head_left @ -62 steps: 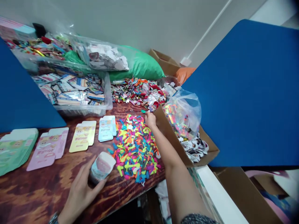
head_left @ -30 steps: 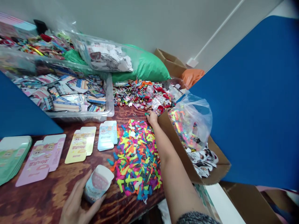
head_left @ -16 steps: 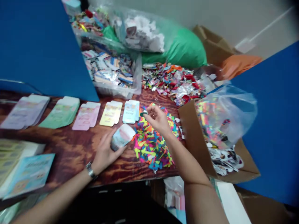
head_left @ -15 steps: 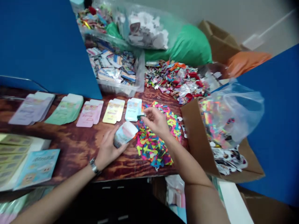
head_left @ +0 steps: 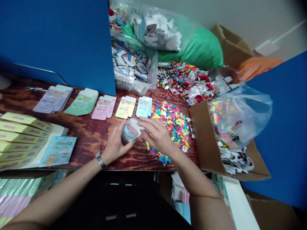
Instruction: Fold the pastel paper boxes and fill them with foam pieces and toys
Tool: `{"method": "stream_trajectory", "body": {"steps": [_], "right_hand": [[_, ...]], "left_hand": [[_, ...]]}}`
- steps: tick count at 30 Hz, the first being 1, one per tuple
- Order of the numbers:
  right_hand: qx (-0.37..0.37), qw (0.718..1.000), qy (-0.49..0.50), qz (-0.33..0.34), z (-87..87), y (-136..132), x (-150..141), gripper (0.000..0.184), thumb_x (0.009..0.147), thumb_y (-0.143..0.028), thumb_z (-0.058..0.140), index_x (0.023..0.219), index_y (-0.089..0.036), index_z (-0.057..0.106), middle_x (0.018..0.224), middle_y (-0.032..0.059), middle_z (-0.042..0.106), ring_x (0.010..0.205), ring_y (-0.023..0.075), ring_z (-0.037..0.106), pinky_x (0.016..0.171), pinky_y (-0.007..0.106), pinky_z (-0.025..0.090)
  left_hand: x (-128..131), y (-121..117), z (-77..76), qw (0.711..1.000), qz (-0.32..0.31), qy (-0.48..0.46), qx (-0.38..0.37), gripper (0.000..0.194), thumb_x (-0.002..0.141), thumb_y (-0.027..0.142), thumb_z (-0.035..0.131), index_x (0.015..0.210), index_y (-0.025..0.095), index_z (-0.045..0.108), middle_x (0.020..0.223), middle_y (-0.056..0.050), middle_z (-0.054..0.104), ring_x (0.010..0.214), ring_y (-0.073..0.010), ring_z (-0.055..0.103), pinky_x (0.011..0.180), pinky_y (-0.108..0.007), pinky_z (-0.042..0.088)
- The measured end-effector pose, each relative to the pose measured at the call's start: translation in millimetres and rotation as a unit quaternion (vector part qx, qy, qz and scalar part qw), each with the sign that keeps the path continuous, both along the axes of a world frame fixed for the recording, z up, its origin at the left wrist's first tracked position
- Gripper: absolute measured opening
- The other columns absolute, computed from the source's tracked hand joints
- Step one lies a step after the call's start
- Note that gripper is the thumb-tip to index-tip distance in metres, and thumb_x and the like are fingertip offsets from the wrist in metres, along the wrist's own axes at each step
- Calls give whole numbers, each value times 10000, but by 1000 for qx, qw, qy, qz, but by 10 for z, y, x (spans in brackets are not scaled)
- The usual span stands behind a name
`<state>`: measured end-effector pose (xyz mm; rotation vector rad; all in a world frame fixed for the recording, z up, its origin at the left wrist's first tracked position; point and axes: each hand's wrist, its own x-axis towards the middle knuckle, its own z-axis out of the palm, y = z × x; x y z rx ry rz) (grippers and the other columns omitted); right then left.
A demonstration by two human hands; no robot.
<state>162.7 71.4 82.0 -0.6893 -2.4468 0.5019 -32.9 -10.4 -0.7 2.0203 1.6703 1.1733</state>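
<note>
Left hand (head_left: 116,140) wraps its grip round a pale-blue, open-ended card box (head_left: 129,133)!
Right hand (head_left: 157,135) at its open end, grip half-curled; can't tell whether it's holding anything.

The left hand (head_left: 115,142) is curled in a C-shape, and the right hand (head_left: 157,135) points inward near it.

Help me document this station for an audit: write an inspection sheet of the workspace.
Surface: wood-grained table, flat cartons in a row
Job's things: small blue carton, open-topped, tilted
Clutter: loose bright pieces beside the row; mixed trinkets behind
Hands: left hand holds the carton; right hand at its opening, grip hidden
Cables: pale wall strip; cannot tell whether it is one
Surroundings: blue panels left and right, cardboard box right, green bag behind
</note>
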Motion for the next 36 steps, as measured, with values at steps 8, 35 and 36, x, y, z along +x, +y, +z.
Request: {"method": "stream_trajectory", "body": {"steps": [8,35,36], "right_hand": [[-26,995,62,-72,-162,-291,-132,318,973,-190,520,1278,-235,600,1191,83,680,1116,185,643,969,343,538],[-38,992,110,-56,-199,-453,-250,223,955,-190,569,1128,-254,693,977,45,686,928,160,666,828,303,567],[-79,989,111,-59,-159,-446,-265,201,956,-207,568,1104,-250,697,985,39,698,932,158,669,833,301,565]], "left_hand": [[-82,-73,38,997,-72,3,41,694,842,311,697,1426,230,330,1230,-117,588,1096,-235,621,912,-373,539],[-92,-284,183,998,-12,63,0,886,873,327,627,1567,184,96,1299,-171,565,1073,-252,625,869,-347,550],[-93,-287,179,998,-12,64,-3,896,872,332,630,1569,184,87,1281,-166,572,1066,-251,625,867,-345,548]]}}
